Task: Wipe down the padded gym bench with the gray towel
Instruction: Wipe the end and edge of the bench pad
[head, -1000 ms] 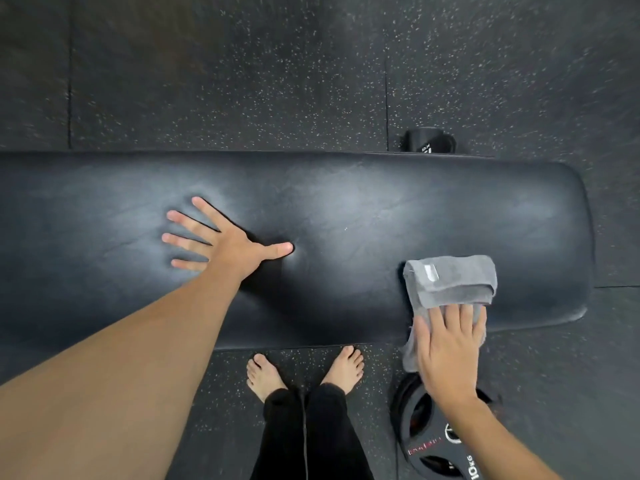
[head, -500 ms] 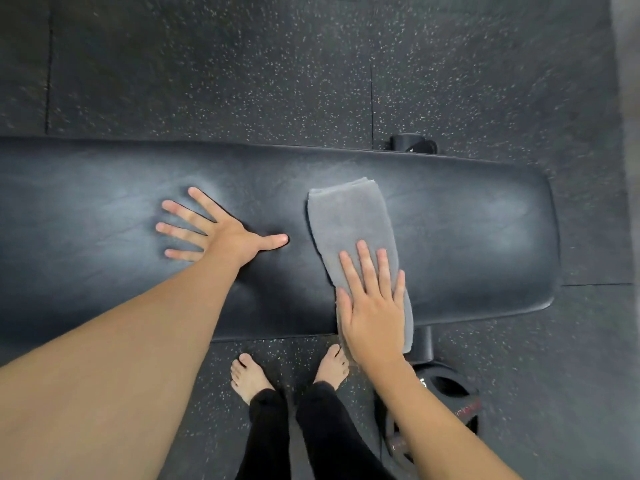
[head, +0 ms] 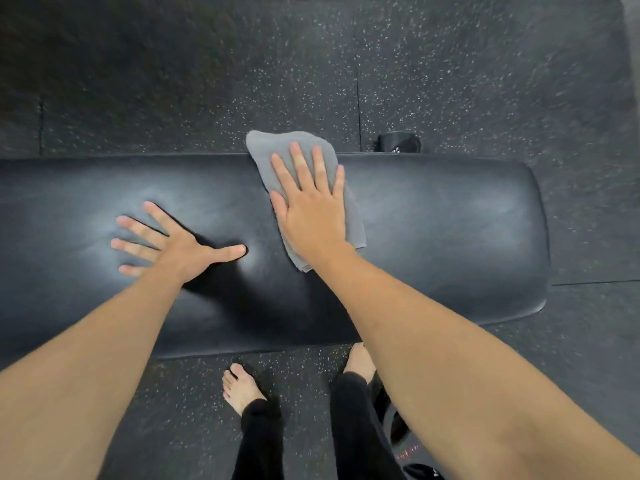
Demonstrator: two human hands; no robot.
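Observation:
The black padded gym bench (head: 450,237) runs left to right across the head view. The gray towel (head: 266,147) lies across the bench's far edge near the middle, and its far end hangs past that edge. My right hand (head: 311,209) presses flat on the towel with its fingers together, covering most of it. My left hand (head: 173,247) rests palm down on bare padding to the left of the towel, fingers spread, holding nothing.
Speckled black rubber floor (head: 485,81) surrounds the bench. A black bench foot (head: 398,143) sticks out behind the far edge. My bare feet (head: 240,389) stand at the near side, and a weight plate (head: 405,455) lies partly hidden under my right arm.
My right hand slid the towel from the near right edge leftwards and then across to the far edge. The left hand stayed planted on the bench.

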